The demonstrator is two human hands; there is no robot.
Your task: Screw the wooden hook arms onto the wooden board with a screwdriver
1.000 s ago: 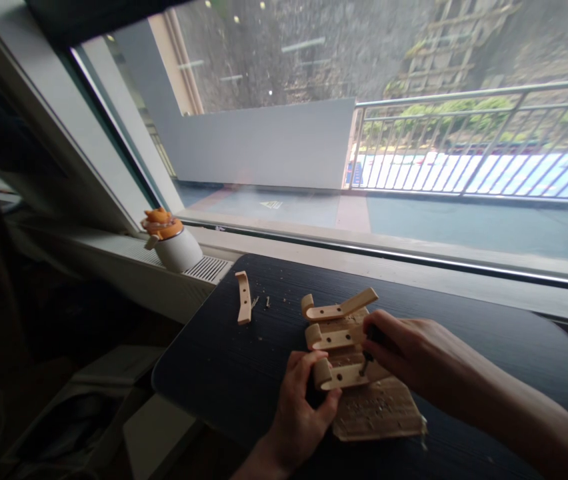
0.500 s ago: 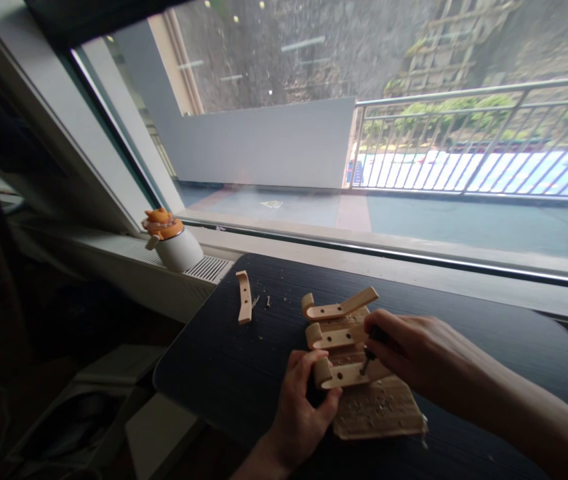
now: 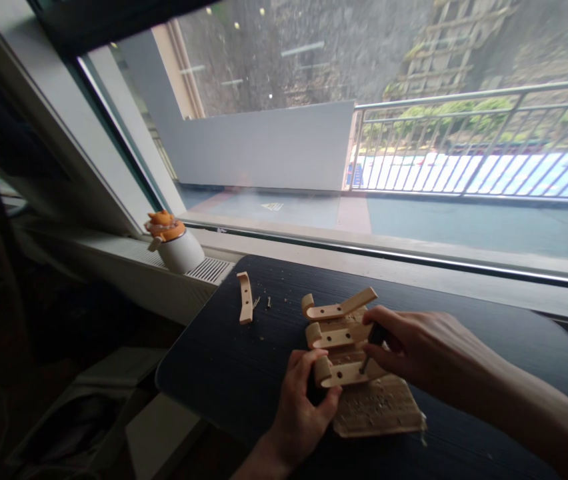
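Note:
A wooden board (image 3: 379, 412) lies on the dark table with three curved wooden hooks across it. My left hand (image 3: 300, 403) grips the curled end of the nearest wooden hook (image 3: 347, 375), fingers and thumb on either side of it. Closed around a dark-handled screwdriver (image 3: 377, 335), my right hand (image 3: 409, 337) holds it tilted, with its tip at the right hole of that same hook. Whether a screw sits under the tip I cannot make out. Beyond are the middle hook (image 3: 338, 337) and the far hook (image 3: 331, 311), each with two holes showing.
On the table (image 3: 204, 360), a loose wooden hook (image 3: 245, 299) lies at the left beside a few small screws (image 3: 269, 303). A white cup with an orange lid (image 3: 180, 252) stands on the vented sill. The window (image 3: 274, 153) runs behind the table's far edge.
My right hand has turned slightly on the screwdriver, and the handle stands a little differently. The left hand, hooks and board stay in place.

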